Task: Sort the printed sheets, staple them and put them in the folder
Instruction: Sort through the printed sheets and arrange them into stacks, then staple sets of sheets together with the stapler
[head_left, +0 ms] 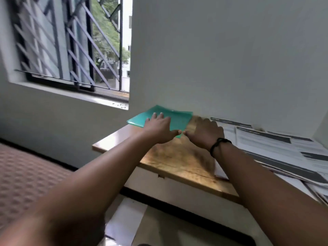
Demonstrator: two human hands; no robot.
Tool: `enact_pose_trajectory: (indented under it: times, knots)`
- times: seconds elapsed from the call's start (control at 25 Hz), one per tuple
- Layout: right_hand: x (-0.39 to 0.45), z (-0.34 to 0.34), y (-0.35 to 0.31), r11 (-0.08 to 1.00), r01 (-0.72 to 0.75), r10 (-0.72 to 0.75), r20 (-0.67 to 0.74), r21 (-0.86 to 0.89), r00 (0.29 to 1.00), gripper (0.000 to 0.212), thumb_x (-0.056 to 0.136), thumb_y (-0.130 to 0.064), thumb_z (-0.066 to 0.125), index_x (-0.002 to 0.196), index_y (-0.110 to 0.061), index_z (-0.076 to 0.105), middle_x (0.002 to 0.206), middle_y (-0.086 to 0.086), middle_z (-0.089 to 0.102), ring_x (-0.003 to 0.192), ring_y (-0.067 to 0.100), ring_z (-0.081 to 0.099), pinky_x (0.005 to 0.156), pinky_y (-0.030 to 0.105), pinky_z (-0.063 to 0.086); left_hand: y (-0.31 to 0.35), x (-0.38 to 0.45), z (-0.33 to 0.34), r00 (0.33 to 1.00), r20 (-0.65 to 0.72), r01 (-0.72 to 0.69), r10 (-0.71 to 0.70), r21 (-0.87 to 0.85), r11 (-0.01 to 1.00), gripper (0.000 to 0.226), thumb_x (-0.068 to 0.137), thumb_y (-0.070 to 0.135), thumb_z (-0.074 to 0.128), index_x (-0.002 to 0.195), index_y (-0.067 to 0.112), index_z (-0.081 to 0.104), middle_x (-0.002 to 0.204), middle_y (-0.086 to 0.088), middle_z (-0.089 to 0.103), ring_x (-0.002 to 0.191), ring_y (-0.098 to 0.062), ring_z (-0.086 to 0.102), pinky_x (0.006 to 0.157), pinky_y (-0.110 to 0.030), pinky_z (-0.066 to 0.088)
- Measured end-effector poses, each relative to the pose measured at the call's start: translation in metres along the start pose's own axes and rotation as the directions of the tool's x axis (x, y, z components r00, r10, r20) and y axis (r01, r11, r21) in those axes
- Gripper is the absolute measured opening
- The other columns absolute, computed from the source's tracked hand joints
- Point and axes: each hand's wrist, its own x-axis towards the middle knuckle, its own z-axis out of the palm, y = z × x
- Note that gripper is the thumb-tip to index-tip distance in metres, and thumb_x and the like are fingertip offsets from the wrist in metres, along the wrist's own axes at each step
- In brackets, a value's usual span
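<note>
Far left: patterned bed [26, 174] lies below the window [71, 47], whose sill runs just above and left of the desk corner. A strip of pale floor [124, 219] separates bed from desk.

Desk [177, 160]: wooden top, left edge free, back edge tight against the wall [230, 59]. Bare wood shows in the middle, between the folder and the sheets, and along the near edge.

Folder [177, 118]: teal, closed, lying flat at the back left corner of the desk, one corner overhanging the left edge, back edge touching or nearly touching the wall. Contents cannot be seen.

Left hand [159, 128]: palm down, fingers straight and spread, resting on the folder's near part; it presses rather than grips.

Right hand [205, 132]: palm down just right of the folder, over bare wood, thumb tip nearly meeting the left thumb. Blurred; fingers appear loosely bent and seem to hold nothing. A dark band [218, 144] sits on the wrist.

Sheets [276, 151]: printed, loose, overlapping in a spread over the right part of the desk, up to the wall, some past the near edge
</note>
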Motion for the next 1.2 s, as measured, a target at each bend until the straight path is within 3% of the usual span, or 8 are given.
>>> enact_pose_trajectory:
  times: [0.2,0.4,0.52,0.72,0.92,1.2]
  knots:
    - [-0.006,0.023,-0.079,0.985,0.171,-0.171,-0.011,-0.010,0.985,0.071,0.081,-0.070,0.046,0.132,-0.020,0.047,0.130,0.010,0.055,0.120,0.030,0.051,0.095,0.042,0.045,-0.080,-0.031,-0.015,0.993,-0.047,0.105,-0.104,0.028,0.994,0.079,0.089,0.069,0.040,0.149,0.019,0.031,0.158,-0.011,0.025,0.146,-0.030,0.017,0.117,-0.050,0.019]
    - [-0.026,0.038,-0.160,0.943,0.333,-0.333,0.019,-0.006,0.943,0.058,0.088,-0.060,0.042,0.134,-0.023,0.046,0.127,0.008,0.056,0.119,0.030,0.049,0.093,0.043,0.040,-0.139,-0.065,-0.010,0.965,-0.050,0.256,-0.257,-0.025,0.966,0.070,0.093,0.063,0.039,0.148,0.020,0.033,0.159,-0.009,0.022,0.147,-0.030,0.015,0.117,-0.048,0.015]
    - [-0.034,0.046,-0.195,0.922,0.383,-0.384,-0.001,0.062,0.924,0.049,0.090,-0.051,0.043,0.129,-0.023,0.049,0.126,0.009,0.057,0.118,0.031,0.049,0.093,0.041,0.039,-0.169,-0.082,-0.008,0.942,-0.086,0.317,-0.326,-0.098,0.943,0.067,0.095,0.060,0.035,0.148,0.020,0.033,0.159,-0.009,0.022,0.148,-0.030,0.014,0.118,-0.048,0.013]
    - [-0.043,0.060,-0.255,0.875,0.472,-0.478,0.030,0.111,0.878,0.054,0.092,-0.058,0.040,0.134,-0.024,0.045,0.130,0.008,0.055,0.124,0.030,0.046,0.099,0.044,0.039,-0.239,-0.124,-0.011,0.904,-0.094,0.413,-0.417,-0.056,0.909,0.073,0.094,0.065,0.031,0.150,0.018,0.030,0.160,-0.011,0.019,0.148,-0.031,0.012,0.119,-0.049,0.010]
    - [-0.059,0.075,-0.290,0.826,0.562,-0.563,0.017,0.029,0.826,0.054,0.092,-0.058,0.038,0.132,-0.022,0.045,0.129,0.009,0.055,0.125,0.030,0.045,0.098,0.044,0.037,-0.286,-0.157,0.005,0.867,-0.064,0.496,-0.493,0.022,0.868,0.076,0.093,0.066,0.030,0.150,0.016,0.029,0.160,-0.013,0.018,0.148,-0.032,0.011,0.119,-0.050,0.010]
    - [-0.065,0.082,-0.306,0.802,0.596,-0.596,0.026,-0.027,0.803,0.054,0.092,-0.058,0.040,0.130,-0.021,0.046,0.130,0.011,0.054,0.127,0.031,0.043,0.098,0.044,0.037,-0.305,-0.172,0.028,0.860,-0.022,0.510,-0.509,0.056,0.858,0.076,0.093,0.066,0.031,0.150,0.016,0.029,0.160,-0.013,0.018,0.148,-0.033,0.011,0.119,-0.049,0.009]
